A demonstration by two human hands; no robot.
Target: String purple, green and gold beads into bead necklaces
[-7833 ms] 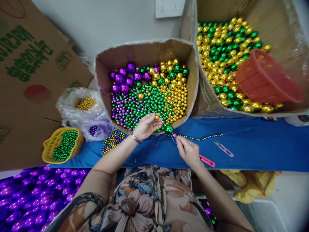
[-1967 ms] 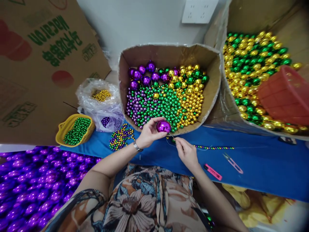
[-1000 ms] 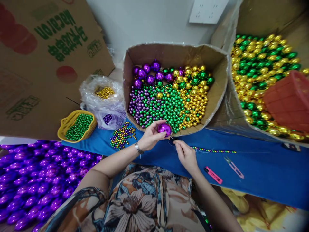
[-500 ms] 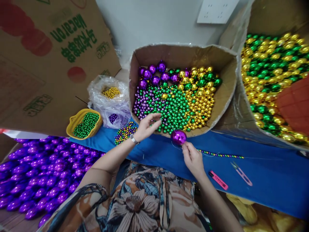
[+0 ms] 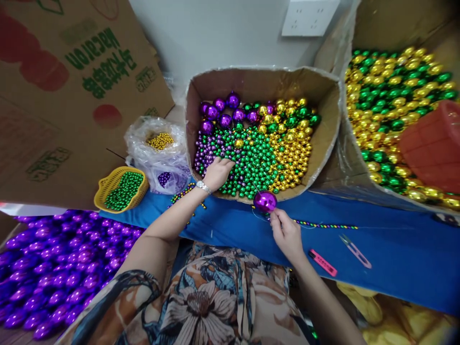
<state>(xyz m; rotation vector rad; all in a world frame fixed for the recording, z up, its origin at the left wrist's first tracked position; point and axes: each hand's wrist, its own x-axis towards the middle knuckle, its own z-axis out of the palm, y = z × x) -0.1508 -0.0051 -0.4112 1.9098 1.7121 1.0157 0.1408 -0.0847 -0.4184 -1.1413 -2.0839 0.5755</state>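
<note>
My right hand pinches a large shiny purple bead over the box's near edge. A thin needle-like tip sticks up from the bead, and a fine thread loops below it. My left hand, with a watch on the wrist, is inside the cardboard box, low over small purple and green beads. Its fingers are curled together; whatever is between them is hidden. A strung line of small multicoloured beads lies on the blue cloth to the right.
Thread snips and a pink cutter lie on the cloth. At left are a yellow basket of green beads, plastic bags of beads and many purple balls. A red container sits in the right-hand box.
My left hand has moved forward and slightly left, down towards the beads, and its fingers have curled in. My right hand still holds the purple bead. The view has shifted slightly.
</note>
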